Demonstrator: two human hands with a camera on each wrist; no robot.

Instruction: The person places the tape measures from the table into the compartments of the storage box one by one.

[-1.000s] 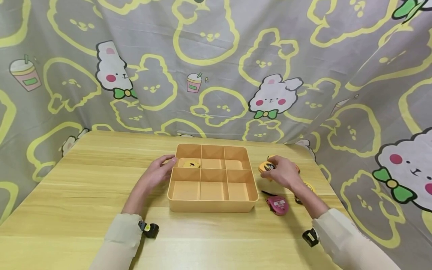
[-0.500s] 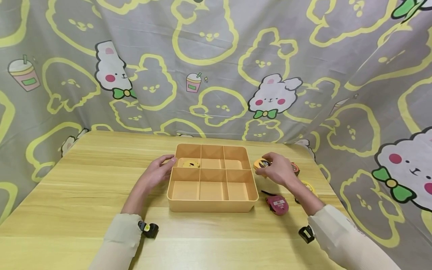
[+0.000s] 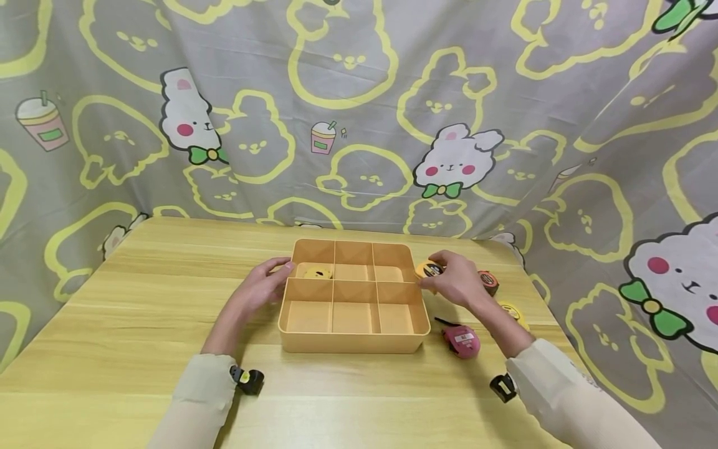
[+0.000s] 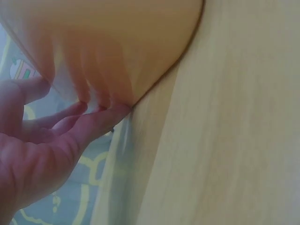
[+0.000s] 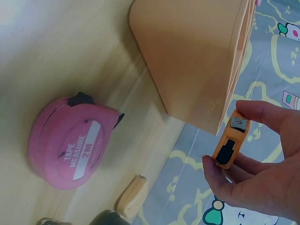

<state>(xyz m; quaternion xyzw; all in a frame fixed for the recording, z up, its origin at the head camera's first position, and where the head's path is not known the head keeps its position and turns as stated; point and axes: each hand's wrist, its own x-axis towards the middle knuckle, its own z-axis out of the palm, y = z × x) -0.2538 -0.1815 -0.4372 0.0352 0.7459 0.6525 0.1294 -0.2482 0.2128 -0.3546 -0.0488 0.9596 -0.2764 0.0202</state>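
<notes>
My right hand (image 3: pixel 459 279) pinches an orange tape measure (image 3: pixel 429 270) between thumb and fingers, beside the right wall of an orange six-compartment box (image 3: pixel 353 343). In the right wrist view this tape measure (image 5: pixel 232 140) is held off the table, its metal hook and black button facing the camera. At the box's left side is my left hand (image 3: pixel 263 284); the left wrist view has its fingertips (image 4: pixel 119 111) touching the outer wall, fingers loosely extended. A yellow tape measure (image 3: pixel 318 273) lies in the back left compartment.
Right of the box, a pink tape measure (image 3: pixel 462 341) lies on the wooden table (image 3: pixel 348 405). Farther right are a red and black tape measure (image 3: pixel 488 282) and a yellow one (image 3: pixel 513 315), partly hidden by the forearm. A patterned curtain (image 3: pixel 359 125) hangs behind the table.
My right hand has moved left with the orange tape measure, from near the other tape measures to the box's right rim. My left hand and the box stay where they were.
</notes>
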